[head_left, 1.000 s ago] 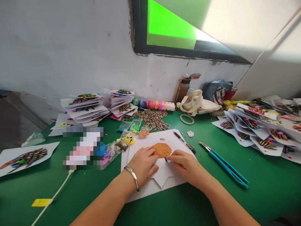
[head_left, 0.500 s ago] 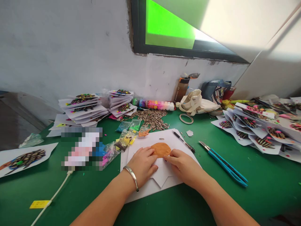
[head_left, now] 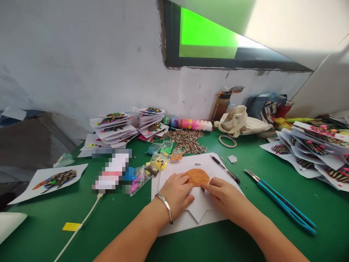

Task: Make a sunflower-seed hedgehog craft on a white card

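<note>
Head cam: both hands are sitting on the white paper sheet [head_left: 180,165] mid-table. Left hand [head_left: 177,193] is lying flat, fingers touching the orange clay disc [head_left: 197,177]. Right hand [head_left: 226,196] is pinching what's probably a sunflower seed [head_left: 202,188] at the disc's near edge. Green table [head_left: 259,225] is lying open to the right, up to the blue utility knife [head_left: 280,202].

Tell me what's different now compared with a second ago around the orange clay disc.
Hardly anything: the whole scene slid rightward and a little down in view, which reads as the head camera turning, not things moving. The left hand and right hand still press at the near edge of the orange clay disc on the white paper. A small dark piece shows again by the right fingertips. Nothing was picked up or released.
</note>
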A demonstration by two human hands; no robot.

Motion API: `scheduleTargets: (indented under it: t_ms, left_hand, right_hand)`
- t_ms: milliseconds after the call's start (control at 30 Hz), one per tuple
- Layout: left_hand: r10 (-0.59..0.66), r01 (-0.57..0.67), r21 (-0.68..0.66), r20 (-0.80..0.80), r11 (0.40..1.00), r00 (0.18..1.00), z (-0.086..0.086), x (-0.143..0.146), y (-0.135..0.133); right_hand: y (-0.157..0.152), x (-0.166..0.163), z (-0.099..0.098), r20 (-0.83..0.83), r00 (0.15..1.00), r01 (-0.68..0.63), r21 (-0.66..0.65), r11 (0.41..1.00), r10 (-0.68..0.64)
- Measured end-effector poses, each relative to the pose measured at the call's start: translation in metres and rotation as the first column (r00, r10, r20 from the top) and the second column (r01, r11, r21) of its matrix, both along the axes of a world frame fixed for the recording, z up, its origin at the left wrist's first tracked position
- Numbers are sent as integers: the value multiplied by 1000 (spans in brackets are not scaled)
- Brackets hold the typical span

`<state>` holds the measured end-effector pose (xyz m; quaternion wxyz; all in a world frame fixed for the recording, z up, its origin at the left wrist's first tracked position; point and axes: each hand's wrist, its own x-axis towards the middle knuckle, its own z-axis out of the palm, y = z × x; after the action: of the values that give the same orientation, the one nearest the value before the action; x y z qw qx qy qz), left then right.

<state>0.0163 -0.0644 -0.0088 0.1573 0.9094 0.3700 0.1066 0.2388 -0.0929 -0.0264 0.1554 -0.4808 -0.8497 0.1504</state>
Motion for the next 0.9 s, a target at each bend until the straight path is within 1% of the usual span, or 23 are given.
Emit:
scheduleTargets:
  t_ms: [200,300,500,600,700,900]
  left_hand:
    - [6,-6,40,-2,999,1000,-4,0,-1]
    - [14,-14,56,-1,998,1000,-6,0,-1]
    - [2,-3,58,21,998,1000,-8,0,-1]
    - [17,-17,55,12,998,1000,-8,0,-1]
    - [22,-22,52,2,998,1000,-6,1,-1]
    - [0,0,20,-6,1000,1000,0,1,1]
  right_hand:
    - [-3,-6,4,15,1000,-8,87,996,7]
    - [-3,-9,7,29,999,-16,101,995,13]
    - [-3,-3,-4,41,999,-35,130,991,29]
    - [-4,-2,-6,82,996,-45,117,992,35]
    - [-3,-4,-2,108,994,-40,91,995,30]
    - [-3,-6,11,23,1000,-6,3,1000,6]
